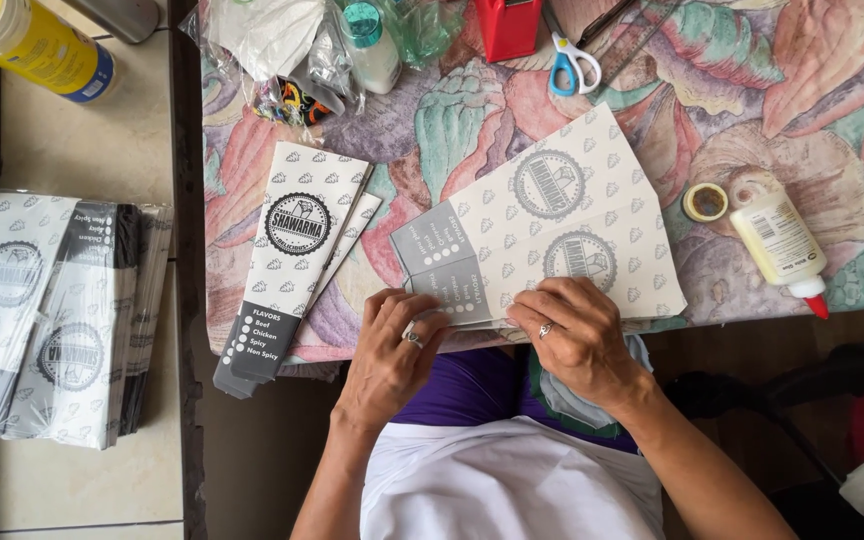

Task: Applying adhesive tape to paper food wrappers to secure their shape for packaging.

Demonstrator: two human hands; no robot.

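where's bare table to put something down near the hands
Bare cloth shows right of the printed sheet, above the tape roll and glue bottle. A narrow strip lies between the sheet and the folded sleeves. The far edge is crowded: scissors, red box, plastic bags.

A fanned stack of flat paper sleeves (552,230) lies at the table's near edge, white with small grey motifs, round grey seals and a grey end panel. Just left of it rest folded sleeves (292,260) of the same print, with dark grey ends hanging over the edge. Far left, a wrapped bundle of sleeves (52,310) sits on the tiled floor. At right lies a white glue bottle (780,245) with a pale label and red cap. Top left, a yellow can (37,45) carries a blue band.
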